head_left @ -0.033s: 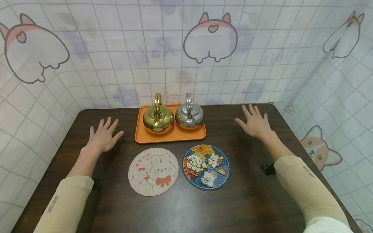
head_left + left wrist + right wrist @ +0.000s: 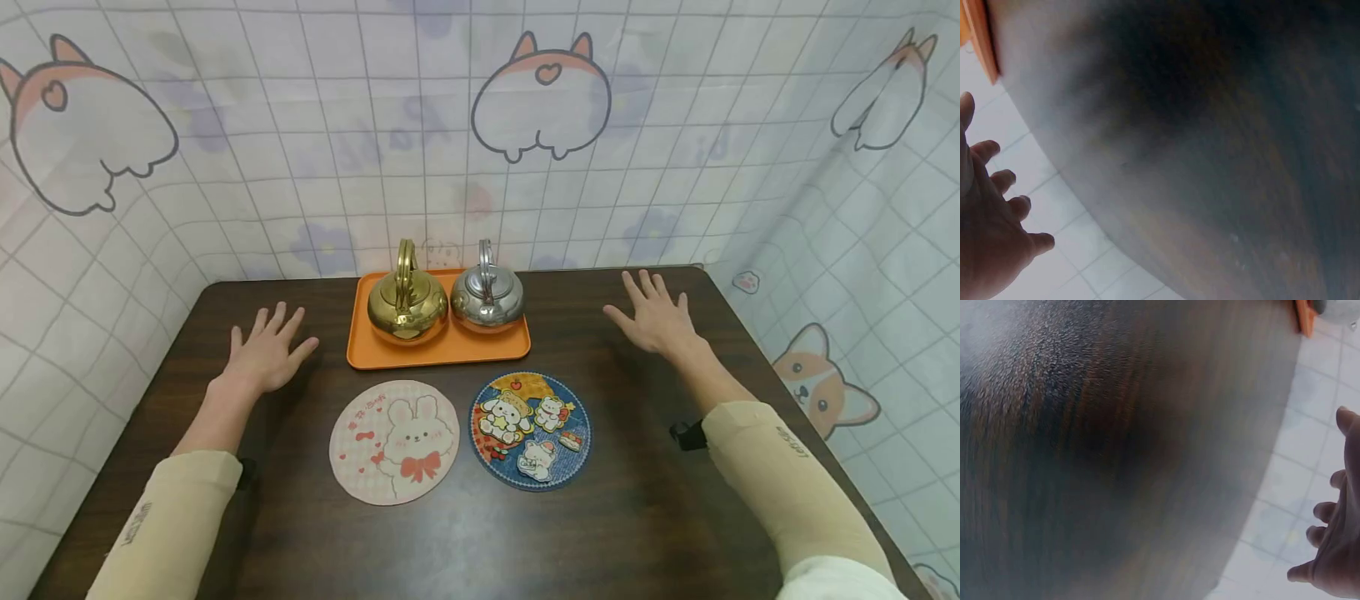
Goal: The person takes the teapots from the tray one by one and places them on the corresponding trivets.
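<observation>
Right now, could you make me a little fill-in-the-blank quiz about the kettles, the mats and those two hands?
1. The gold kettle and the silver kettle stand on a tray coloured ____.
2. In the head view, the blue mat lies to the ____ of the rabbit mat.
3. The left hand and the right hand both hold ____.

Missing words: orange; right; nothing.

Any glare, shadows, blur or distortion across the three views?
Head: mostly crisp, highlights on gold kettle and silver kettle, pale sheen on the near table. Left wrist: soft focus, dark blurry shadow on the table, left hand dim, table edge bowed. Right wrist: grainy glare top left, right hand dim, edge bowed too.
</observation>
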`<state>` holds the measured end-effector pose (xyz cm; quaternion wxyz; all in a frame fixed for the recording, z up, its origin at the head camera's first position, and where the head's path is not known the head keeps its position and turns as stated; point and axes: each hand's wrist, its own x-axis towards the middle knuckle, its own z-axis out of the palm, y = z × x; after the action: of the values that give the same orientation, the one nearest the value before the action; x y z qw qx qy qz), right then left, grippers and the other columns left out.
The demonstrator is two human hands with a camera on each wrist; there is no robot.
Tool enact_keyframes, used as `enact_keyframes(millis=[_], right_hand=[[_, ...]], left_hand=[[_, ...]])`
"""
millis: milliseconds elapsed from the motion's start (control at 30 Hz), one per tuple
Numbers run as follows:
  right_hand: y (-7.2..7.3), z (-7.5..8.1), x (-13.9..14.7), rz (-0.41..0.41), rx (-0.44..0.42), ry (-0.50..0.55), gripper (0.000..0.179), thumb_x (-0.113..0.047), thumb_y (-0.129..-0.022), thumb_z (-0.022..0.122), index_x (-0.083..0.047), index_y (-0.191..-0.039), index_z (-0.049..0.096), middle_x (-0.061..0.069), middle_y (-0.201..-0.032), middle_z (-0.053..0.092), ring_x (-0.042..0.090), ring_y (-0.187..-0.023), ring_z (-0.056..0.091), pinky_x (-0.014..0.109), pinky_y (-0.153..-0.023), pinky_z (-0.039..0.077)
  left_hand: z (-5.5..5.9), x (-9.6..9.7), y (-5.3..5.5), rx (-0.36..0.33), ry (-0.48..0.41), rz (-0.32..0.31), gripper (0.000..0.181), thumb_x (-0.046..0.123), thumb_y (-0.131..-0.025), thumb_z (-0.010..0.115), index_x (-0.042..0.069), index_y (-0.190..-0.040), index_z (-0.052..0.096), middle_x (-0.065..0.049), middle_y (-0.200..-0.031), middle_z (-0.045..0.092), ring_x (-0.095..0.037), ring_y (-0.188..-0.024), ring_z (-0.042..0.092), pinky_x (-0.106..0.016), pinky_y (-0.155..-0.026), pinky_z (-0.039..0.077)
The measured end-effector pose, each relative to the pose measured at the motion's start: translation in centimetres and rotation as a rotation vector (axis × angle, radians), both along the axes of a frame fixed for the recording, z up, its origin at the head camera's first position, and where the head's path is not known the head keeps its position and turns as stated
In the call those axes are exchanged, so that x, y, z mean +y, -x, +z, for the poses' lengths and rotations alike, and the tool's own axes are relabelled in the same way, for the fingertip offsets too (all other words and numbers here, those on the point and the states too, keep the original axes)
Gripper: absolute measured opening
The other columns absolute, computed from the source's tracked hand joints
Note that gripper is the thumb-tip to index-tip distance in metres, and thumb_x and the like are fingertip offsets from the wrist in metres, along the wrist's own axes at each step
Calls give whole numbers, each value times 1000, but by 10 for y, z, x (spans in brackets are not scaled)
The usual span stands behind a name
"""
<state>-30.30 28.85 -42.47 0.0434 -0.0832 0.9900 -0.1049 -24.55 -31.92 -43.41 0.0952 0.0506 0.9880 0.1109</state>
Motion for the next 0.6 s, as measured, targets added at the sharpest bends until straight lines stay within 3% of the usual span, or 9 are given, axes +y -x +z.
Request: enact_keyframes(millis=[133, 300, 467, 600], right_hand=[[-3, -12, 1, 0, -13, 9, 92, -70, -103, 28, -10, -165, -3, 26, -167, -7, 45, -152, -9, 78, -113, -7], [-10, -13, -11, 32, 17, 34, 89, -68, -104, 29, -10, -166, 1, 24, -168, -5, 43, -153, -7, 77, -115, -3], [-15, -7, -38, 101, 127, 111, 76, -53, -110, 36, -5, -165, 14, 26, -167, 9, 44, -153, 6, 71, -119, 12], [-19, 1, -65, 169, 242, 196, 65, -40, -110, 45, 0, -160, 30, 27, -164, 24, 46, -149, 23, 66, -117, 27]], left_hand=[[-5, 0, -1, -15, -10, 0, 83, 59, -108, 32, 2, -164, 9, -30, -166, -4, -53, -149, -8, -79, -111, -9], [-7, 1, -1, -21, -24, -15, 84, 61, -107, 31, 4, -164, 10, -29, -166, -5, -52, -150, -8, -80, -110, -8], [-7, 8, 2, -20, -52, -32, 82, 61, -107, 32, 4, -164, 14, -28, -167, -1, -52, -150, -5, -80, -111, -6], [-6, 18, 5, -1, -106, -50, 79, 56, -108, 37, 1, -163, 21, -30, -166, 7, -53, -150, 5, -80, -112, 5]])
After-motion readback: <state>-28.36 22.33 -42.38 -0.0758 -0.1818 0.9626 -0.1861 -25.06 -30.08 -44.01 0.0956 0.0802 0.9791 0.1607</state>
